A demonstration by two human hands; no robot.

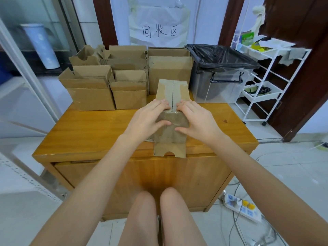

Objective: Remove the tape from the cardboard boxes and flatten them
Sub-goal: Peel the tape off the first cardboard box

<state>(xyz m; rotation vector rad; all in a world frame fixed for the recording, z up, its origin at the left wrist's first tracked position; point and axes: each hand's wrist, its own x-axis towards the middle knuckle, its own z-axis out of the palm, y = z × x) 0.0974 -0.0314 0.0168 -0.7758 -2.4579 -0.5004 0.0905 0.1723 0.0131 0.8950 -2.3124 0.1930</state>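
Cardboard is the bulk of the scene: the wooden table [85, 128] carries a far cluster of what look like six open cardboard boxes [92, 89], though overlaps make that count unsure; one clear bin [220, 82] with a black liner stands at the far right; one taped box [171, 110] lies at the near middle, its near flap overhanging the table edge. Both hands grip it, left hand [147, 118] and right hand [197, 119], fingers over the top beside the centre seam and thumbs on the near face; judged from this, the step is parting the seam; press the flaps evenly apart, then peel the glossy tape [173, 119] low and slowly so it lifts whole.
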